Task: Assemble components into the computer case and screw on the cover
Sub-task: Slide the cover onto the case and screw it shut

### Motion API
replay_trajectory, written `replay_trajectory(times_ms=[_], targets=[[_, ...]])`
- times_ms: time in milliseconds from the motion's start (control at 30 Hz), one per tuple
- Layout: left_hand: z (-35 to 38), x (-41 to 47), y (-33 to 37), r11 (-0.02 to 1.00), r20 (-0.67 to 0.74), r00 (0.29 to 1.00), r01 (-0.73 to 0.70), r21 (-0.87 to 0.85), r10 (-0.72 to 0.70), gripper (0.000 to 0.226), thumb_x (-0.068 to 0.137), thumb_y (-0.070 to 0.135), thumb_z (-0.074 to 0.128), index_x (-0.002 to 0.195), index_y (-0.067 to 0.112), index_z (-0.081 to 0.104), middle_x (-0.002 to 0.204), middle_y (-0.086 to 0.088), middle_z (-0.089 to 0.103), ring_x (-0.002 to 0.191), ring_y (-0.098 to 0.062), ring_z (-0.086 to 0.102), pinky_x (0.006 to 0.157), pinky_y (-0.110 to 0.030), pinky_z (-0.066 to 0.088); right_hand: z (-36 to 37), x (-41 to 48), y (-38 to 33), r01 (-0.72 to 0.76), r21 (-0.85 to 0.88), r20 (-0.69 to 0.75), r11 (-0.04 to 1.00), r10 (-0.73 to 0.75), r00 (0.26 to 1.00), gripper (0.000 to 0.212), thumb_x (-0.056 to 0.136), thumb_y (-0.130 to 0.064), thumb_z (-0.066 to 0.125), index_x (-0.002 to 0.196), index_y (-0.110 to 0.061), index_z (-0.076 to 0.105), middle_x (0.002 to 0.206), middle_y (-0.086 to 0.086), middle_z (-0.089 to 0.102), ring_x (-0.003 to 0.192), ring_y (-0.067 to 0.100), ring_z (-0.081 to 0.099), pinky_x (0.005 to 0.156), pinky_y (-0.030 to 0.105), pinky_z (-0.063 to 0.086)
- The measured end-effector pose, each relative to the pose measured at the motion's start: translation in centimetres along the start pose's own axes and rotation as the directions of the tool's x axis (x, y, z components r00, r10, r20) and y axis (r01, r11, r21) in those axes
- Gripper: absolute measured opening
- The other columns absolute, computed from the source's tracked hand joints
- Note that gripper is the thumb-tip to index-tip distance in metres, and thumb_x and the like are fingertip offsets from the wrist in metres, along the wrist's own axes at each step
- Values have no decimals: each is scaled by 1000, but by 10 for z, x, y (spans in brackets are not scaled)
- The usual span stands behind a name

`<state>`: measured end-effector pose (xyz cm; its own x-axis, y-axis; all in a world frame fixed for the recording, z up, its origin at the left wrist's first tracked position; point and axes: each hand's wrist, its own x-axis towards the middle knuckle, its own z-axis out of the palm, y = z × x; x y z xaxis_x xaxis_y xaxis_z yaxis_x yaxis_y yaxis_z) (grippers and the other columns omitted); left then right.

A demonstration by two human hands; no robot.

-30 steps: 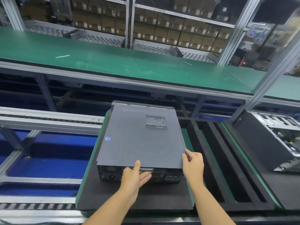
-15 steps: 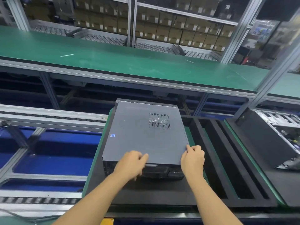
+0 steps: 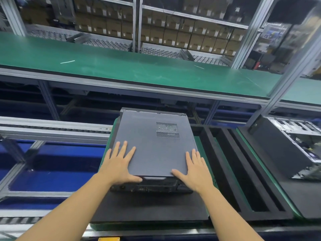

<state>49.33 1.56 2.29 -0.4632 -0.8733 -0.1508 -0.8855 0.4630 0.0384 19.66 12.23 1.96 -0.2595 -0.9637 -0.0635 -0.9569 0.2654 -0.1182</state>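
Work on the computer case (image 3: 147, 187) looks mostly done, I think. Its gray cover (image 3: 152, 146) is on top and hides whatever parts are inside. The left grip (image 3: 119, 164) lies flat on the near left corner of the cover, with its fingers (image 3: 124, 148) straight and spread, holding nothing. The right grip (image 3: 194, 169) lies flat on the near right corner the same way, holding nothing. Between the two grips is the near edge of the cover, and just under that edge the dark back of the case shows. Beyond both grips the cover runs away to a patch of small air holes (image 3: 167, 130). Under both wrists is the black foam pad (image 3: 147, 209) that the case sits on. Well off to the side of the right grip is another case (image 3: 293, 145) with its insides showing. What is left, I would guess, is to push the cover fully home and put in the screws — no screws or screwdriver can be seen, and I cannot tell if the cover is locked in place yet.
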Motion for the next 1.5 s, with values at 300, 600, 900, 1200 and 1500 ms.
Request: replay_trajectory(times_ms=[300,600,900,1200,1500], targets=[[-8,-4,2,984,83,994,-88,154,76,104,85,36,54,153,16,-23,159,-20,-26,149,-34,-20,122,-42,-6,-9,-4,9,140,-190,119,972,-119,986,128,80,-81,58,162,-11,-12,169,16,-18,157,33,-14,126,42,-3],[-4,2,3,992,98,991,-99,74,92,103,84,36,50,153,17,-24,157,-19,-30,147,-34,-27,119,-41,-13,-16,1,9,110,-155,154,982,-86,984,128,78,-83,55,163,-12,-8,170,15,-14,157,33,-12,126,42,-2],[-5,6,6,991,128,989,-90,96,77,104,83,29,53,153,17,-23,158,-19,-29,147,-36,-26,123,-46,-6,-17,9,6,104,-158,178,982,-75,981,129,77,-76,66,163,-11,-5,170,15,-10,158,33,-6,126,43,5],[-23,14,-32,986,221,968,-91,-136,120,134,53,89,60,152,45,-17,157,4,-36,144,-26,-33,121,-51,12,-29,15,18,78,-17,241,997,-72,968,125,77,-84,58,164,-20,-6,170,6,-17,156,32,-17,126,45,0],[-18,6,-31,943,204,972,-47,-330,120,131,67,81,64,155,28,-18,151,9,-45,137,-20,-43,122,-53,11,-24,7,21,60,127,250,990,-91,964,116,83,-80,54,163,-23,-7,168,-3,-25,154,25,-24,125,49,13]])
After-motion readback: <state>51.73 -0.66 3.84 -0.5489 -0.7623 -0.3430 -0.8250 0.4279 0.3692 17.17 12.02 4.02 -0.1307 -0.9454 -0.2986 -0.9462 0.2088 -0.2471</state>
